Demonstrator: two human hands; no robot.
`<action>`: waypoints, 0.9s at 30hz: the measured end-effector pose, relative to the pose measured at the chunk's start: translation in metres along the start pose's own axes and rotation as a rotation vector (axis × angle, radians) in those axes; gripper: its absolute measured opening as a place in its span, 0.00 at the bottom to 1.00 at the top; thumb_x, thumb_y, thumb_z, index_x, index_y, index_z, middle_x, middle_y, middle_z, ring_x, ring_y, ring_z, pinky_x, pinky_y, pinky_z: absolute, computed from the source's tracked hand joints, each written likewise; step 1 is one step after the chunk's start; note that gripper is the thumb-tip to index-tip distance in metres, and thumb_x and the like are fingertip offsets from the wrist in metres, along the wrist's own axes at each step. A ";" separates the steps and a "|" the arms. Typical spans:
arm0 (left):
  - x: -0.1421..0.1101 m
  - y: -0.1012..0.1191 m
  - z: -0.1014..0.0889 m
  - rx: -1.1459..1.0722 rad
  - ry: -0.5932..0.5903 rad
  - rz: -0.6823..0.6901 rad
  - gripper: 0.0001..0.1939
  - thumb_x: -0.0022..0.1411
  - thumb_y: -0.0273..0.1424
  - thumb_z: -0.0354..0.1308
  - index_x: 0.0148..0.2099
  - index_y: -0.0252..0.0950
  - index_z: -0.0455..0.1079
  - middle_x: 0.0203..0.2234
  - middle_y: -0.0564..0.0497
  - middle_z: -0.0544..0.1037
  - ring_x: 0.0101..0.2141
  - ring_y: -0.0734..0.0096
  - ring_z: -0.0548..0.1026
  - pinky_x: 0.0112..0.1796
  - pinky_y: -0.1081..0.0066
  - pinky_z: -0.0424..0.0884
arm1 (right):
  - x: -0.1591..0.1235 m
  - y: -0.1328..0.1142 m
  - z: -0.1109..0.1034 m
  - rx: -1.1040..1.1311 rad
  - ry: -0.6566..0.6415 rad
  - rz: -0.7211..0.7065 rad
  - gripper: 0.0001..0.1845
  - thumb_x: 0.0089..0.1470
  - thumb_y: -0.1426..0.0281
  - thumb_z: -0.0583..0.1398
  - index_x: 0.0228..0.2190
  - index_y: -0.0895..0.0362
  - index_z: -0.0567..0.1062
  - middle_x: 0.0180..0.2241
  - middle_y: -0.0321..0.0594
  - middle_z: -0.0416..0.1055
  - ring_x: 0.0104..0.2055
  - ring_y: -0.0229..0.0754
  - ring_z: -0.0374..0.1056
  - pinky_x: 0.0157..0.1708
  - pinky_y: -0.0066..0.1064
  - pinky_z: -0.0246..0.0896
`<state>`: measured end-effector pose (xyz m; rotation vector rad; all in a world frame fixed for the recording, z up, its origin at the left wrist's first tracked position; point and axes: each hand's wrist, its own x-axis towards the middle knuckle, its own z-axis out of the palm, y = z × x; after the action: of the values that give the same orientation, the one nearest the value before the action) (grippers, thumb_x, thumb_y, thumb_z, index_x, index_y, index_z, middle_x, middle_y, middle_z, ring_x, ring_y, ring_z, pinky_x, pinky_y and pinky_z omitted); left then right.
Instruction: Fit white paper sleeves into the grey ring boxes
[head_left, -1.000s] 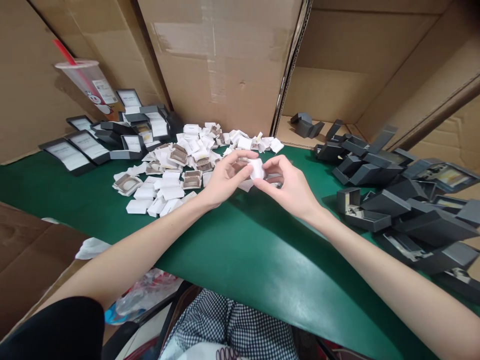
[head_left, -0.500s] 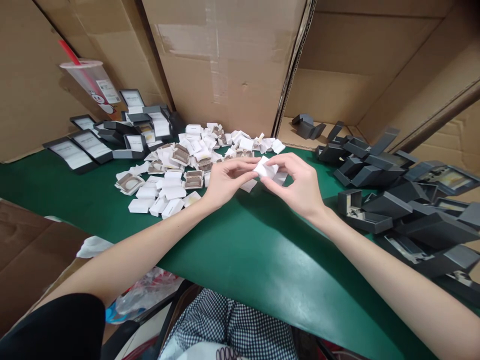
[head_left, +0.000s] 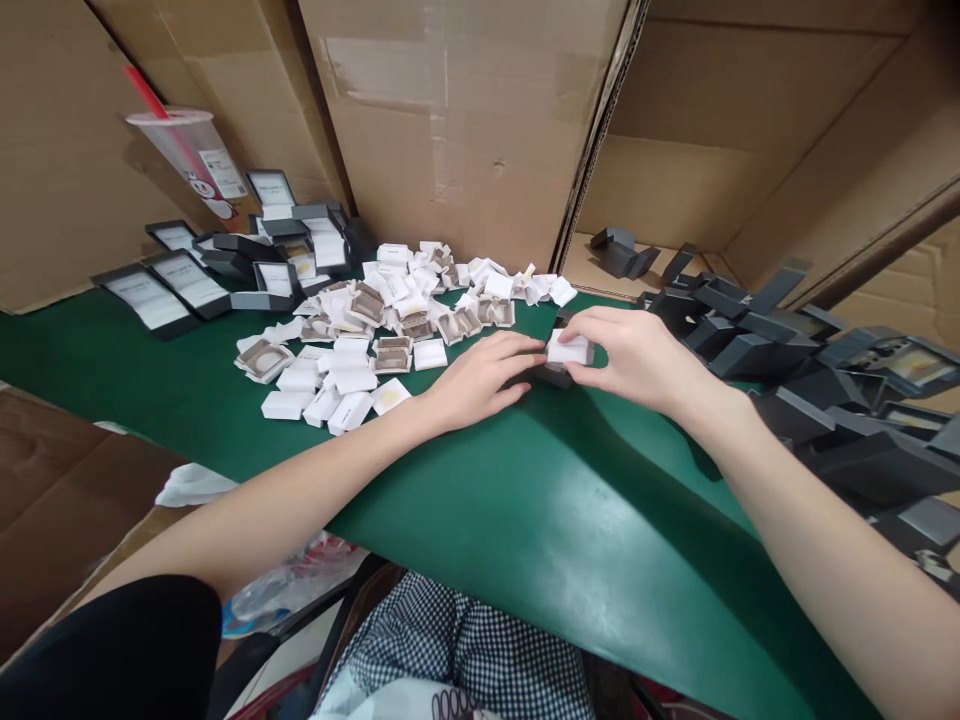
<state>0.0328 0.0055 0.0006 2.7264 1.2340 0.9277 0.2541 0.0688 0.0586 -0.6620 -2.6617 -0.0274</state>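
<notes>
My right hand [head_left: 619,350] pinches a small white cardboard insert [head_left: 568,350] between thumb and fingers. The insert sits at a small dark grey box [head_left: 556,376], which stands on the green table and is partly covered by my fingers. From the left, my left hand [head_left: 487,380] reaches to the box with its fingers stretched out and spread; the fingertips meet its left side. Left of that hand lies a pile of white folded inserts [head_left: 352,380], several of them showing hollow grey-brown insides.
Open dark boxes with white linings [head_left: 187,280] are heaped at the left, before a plastic cup [head_left: 180,150] with a red straw. More dark boxes [head_left: 795,400] crowd the right side. Cardboard walls [head_left: 465,120] stand along the back of the green table [head_left: 480,500].
The white piece, held between both hands earlier, is now in my right hand at a dark box that has appeared before me. My left hand has let go of it and moved lower.
</notes>
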 end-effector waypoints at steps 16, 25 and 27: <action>-0.002 0.004 -0.001 -0.134 -0.122 -0.069 0.17 0.65 0.26 0.51 0.54 0.41 0.71 0.55 0.43 0.67 0.53 0.60 0.70 0.53 0.59 0.69 | -0.001 -0.004 0.013 -0.107 -0.126 0.010 0.10 0.53 0.72 0.61 0.39 0.58 0.76 0.39 0.47 0.77 0.43 0.52 0.69 0.39 0.41 0.63; 0.000 0.004 0.000 -0.184 0.011 -0.139 0.11 0.63 0.26 0.53 0.43 0.35 0.76 0.48 0.42 0.73 0.48 0.61 0.74 0.48 0.62 0.71 | -0.001 0.002 0.019 0.098 -0.115 0.057 0.15 0.52 0.70 0.62 0.43 0.57 0.74 0.40 0.44 0.75 0.42 0.49 0.68 0.38 0.38 0.63; 0.000 0.004 0.000 -0.202 0.035 -0.162 0.09 0.63 0.26 0.54 0.42 0.36 0.75 0.46 0.43 0.75 0.46 0.62 0.75 0.47 0.63 0.72 | -0.001 0.002 0.020 0.129 -0.107 0.065 0.15 0.51 0.69 0.63 0.43 0.56 0.74 0.39 0.44 0.75 0.41 0.49 0.69 0.37 0.37 0.64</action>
<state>0.0357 0.0030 0.0017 2.4270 1.2676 1.0237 0.2479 0.0723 0.0395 -0.7251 -2.7137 0.2008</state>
